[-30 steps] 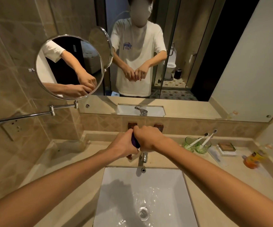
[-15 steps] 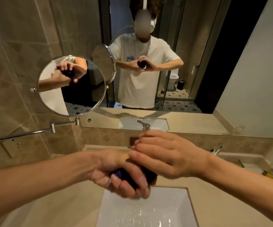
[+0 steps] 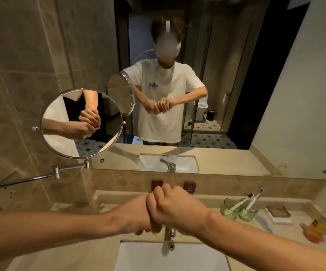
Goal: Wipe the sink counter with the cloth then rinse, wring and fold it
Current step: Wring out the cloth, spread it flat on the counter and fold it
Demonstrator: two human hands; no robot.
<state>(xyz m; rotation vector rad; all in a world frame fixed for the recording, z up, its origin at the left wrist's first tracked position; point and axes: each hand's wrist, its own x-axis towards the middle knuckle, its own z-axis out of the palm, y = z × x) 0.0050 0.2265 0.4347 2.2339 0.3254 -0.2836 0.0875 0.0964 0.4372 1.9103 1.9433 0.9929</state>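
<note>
My left hand (image 3: 138, 216) and my right hand (image 3: 176, 208) are pressed together in fists above the back edge of the white sink (image 3: 170, 257). The right hand's fingers wrap over the left fist. The dark purple cloth is hidden inside the two fists; none of it shows directly. In the wall mirror the reflected hands hold a small dark bundle between them. The beige counter (image 3: 64, 259) surrounds the sink. The chrome faucet (image 3: 170, 232) pokes out just under my right hand.
A round swivel mirror (image 3: 82, 124) on a chrome arm sticks out from the left wall. Two green glasses with toothbrushes (image 3: 238, 209), a soap dish (image 3: 278, 213) and an orange bottle (image 3: 315, 229) sit on the right counter.
My hands moved from close to my face back down and away over the faucet. The purple cloth showed between the fingers before; now the fists cover it fully.
</note>
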